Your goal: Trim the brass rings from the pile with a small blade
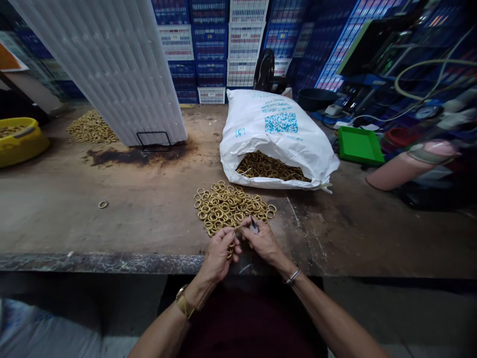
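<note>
A loose pile of brass-coloured rings (231,201) lies on the wooden table, just beyond my hands. My left hand (217,256) is closed around a few rings (230,251), with thumb and forefinger pinching one ring at its edge. Close against it, my right hand (265,243) touches or grips the far side of that pinched ring. A small dark-tipped blade with a pale body (254,226) sticks up between the right fingers; its lower part is hidden. Behind the pile, a white woven sack (276,129) lies with its mouth towards me, full of more rings.
One single ring (103,204) lies to the left. A tall stack of translucent corrugated sheets (149,89) stands behind, near another ring heap (91,128) and a yellow basin (22,144). On the right are a green tray (359,144) and a pink bottle (406,166). Crates (210,44) line the back.
</note>
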Available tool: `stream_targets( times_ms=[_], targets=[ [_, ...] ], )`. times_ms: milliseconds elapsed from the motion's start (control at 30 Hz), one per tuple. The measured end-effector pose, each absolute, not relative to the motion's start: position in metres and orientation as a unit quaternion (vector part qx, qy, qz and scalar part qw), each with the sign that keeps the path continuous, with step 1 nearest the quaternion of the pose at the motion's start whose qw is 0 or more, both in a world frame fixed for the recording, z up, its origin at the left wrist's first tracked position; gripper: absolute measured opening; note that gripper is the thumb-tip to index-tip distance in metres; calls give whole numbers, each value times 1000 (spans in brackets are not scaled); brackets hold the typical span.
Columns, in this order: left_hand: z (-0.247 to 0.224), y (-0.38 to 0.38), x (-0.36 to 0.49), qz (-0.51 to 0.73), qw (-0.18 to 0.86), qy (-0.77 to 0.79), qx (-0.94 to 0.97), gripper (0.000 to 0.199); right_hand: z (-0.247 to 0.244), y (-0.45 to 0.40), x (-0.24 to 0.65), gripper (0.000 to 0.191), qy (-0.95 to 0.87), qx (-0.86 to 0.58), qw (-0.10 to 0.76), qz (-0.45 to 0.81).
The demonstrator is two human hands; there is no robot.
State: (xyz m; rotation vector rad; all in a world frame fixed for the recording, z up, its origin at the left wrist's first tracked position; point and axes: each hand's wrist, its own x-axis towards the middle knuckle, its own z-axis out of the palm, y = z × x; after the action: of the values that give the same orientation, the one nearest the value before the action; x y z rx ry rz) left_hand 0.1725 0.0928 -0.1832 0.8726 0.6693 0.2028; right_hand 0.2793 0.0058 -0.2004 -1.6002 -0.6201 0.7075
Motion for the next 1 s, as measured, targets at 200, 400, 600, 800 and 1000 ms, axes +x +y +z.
stream_targets(
  times_ms=[200,400,600,800,1000],
  targets=[
    [-178,89,172,87,835,294,456,38,-203,3,278,30,-256,-667,611,341],
    [-179,86,171,68,825,283,484,35,-203,5,277,30,-265,-692,584,333],
    [-179,86,170,80,834,269,475,33,-205,0,280,21,-253,-719,574,299],
    [-183,86,170,111,797,255,537,31,-207,-14,275,11,-472,-742,442,179],
    [-181,86,170,116,752,277,587,34,-208,-15,270,9,-486,-755,412,154]
  ],
)
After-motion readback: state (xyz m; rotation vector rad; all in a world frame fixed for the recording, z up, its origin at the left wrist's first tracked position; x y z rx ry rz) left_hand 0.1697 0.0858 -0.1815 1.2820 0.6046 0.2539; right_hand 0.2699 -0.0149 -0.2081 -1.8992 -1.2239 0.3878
